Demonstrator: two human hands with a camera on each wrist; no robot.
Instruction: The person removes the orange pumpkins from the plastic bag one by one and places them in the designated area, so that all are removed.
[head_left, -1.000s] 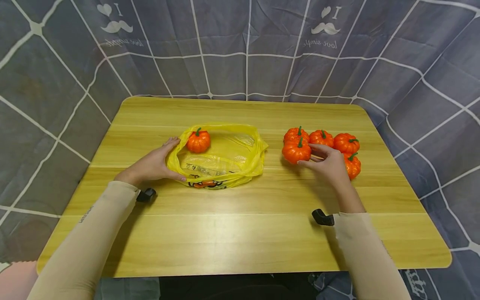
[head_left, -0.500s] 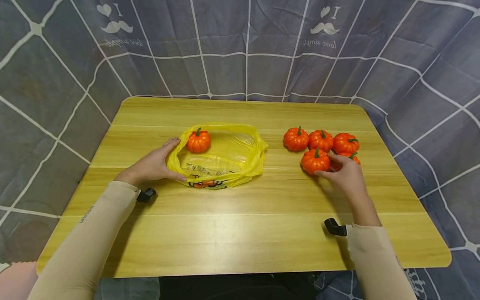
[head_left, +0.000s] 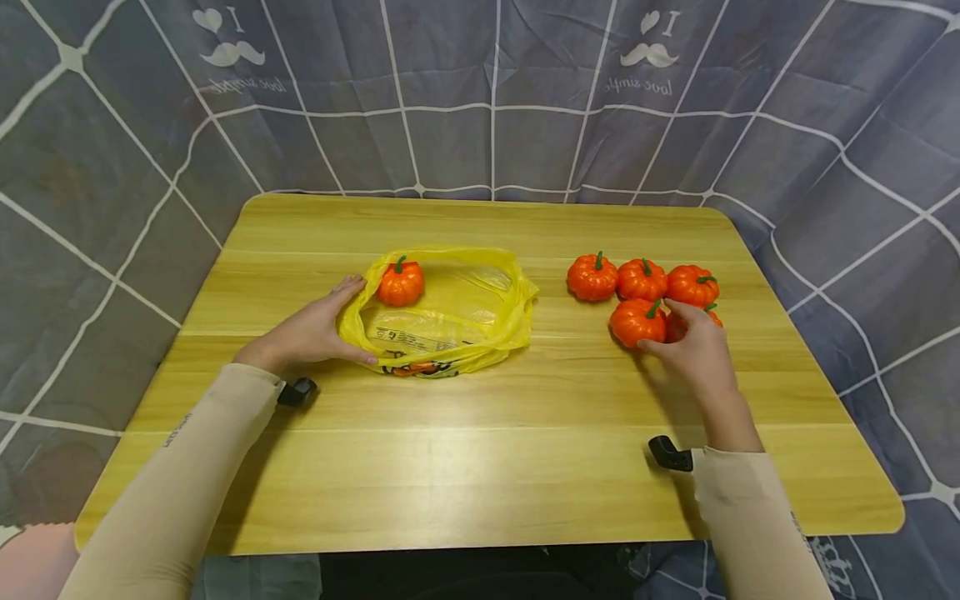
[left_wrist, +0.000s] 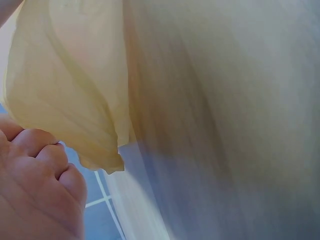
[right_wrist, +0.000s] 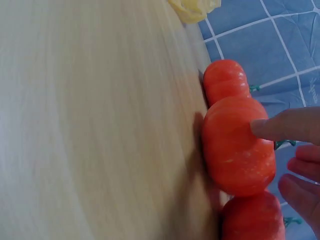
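Observation:
In the head view, a yellow plastic bag (head_left: 487, 358) lies with its mouth open upward, a small orange pumpkin (head_left: 401, 284) inside at its left end. My left hand (head_left: 311, 329) holds the bag's left side, thumb near the front rim. The left wrist view has my fingers (left_wrist: 37, 145) bent against the yellow film. At the right, my right hand (head_left: 697, 350) is at a front pumpkin (head_left: 637, 323) with a green stem. In the right wrist view its thumb touches that pumpkin (right_wrist: 237, 150), while the other fingers stand apart from it.
Behind it stand three more pumpkins, a left one (head_left: 592, 277), a middle one (head_left: 642, 280) and a right one (head_left: 692, 286). Another pumpkin (head_left: 712, 317) is partly hidden by my right hand. A grey checked curtain (head_left: 450, 100) surrounds the wooden table (head_left: 450, 467).
My right hand has carried the front pumpkin right and toward me; its stem now tilts right and it sits lower against the fingers. My left hand and the bag have shifted very slightly right.

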